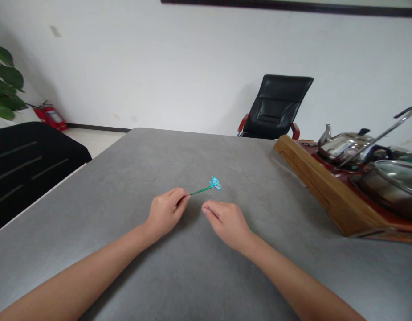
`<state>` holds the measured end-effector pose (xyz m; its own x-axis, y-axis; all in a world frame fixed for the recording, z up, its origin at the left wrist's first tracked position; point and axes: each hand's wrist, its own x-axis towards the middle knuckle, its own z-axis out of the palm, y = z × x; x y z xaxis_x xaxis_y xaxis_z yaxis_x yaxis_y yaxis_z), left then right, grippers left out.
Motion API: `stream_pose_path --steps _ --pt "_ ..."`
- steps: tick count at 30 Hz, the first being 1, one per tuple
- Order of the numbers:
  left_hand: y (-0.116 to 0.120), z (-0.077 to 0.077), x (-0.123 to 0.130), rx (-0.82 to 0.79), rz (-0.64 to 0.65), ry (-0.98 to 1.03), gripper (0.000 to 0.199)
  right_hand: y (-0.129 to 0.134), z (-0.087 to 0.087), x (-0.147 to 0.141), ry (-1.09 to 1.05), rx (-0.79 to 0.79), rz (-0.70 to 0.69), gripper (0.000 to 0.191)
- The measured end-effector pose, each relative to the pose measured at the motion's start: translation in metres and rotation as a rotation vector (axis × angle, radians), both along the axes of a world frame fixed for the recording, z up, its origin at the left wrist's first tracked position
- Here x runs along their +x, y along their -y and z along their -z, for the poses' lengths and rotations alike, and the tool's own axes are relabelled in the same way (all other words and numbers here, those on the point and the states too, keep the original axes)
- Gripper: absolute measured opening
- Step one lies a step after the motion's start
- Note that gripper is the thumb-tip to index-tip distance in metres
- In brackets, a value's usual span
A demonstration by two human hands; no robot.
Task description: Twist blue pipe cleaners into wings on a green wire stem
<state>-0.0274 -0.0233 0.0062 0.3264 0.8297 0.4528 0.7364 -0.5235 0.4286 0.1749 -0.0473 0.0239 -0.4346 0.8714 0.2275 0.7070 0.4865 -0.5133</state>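
Between the thumb and fingers of my left hand is the green stem of a small artificial flower. Its blue, shiny petals point to the right, and the lower end of the stem is hidden in the hand. My right hand is closed in a pinch just below and right of the flower, apart from it. Whatever those fingers hold, if anything, is hidden. A tiny bit of green shows on the table beside my right wrist, too small to name.
Both hands are over a grey table. On the right, a wooden tea tray carries a steel kettle and a lidded pot. A black chair stands behind the table, another black chair at left.
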Motion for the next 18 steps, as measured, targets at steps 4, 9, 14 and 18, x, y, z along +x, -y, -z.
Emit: stream_pose_path --steps 4,9,14,18 --pt "-0.001 0.002 0.001 -0.004 0.001 0.016 0.019 -0.008 0.016 0.001 -0.081 -0.025 0.024 0.021" --pt "-0.003 0.005 0.002 0.019 0.029 0.005 0.020 -0.016 0.028 0.002 -0.139 -0.086 0.054 0.022" --pt "-0.005 0.007 0.003 0.041 0.036 -0.001 0.019 -0.018 0.029 0.002 -0.153 -0.095 0.039 0.023" --pt "-0.006 0.008 0.003 0.064 0.036 0.005 0.019 -0.018 0.030 0.003 -0.151 -0.089 0.040 0.023"
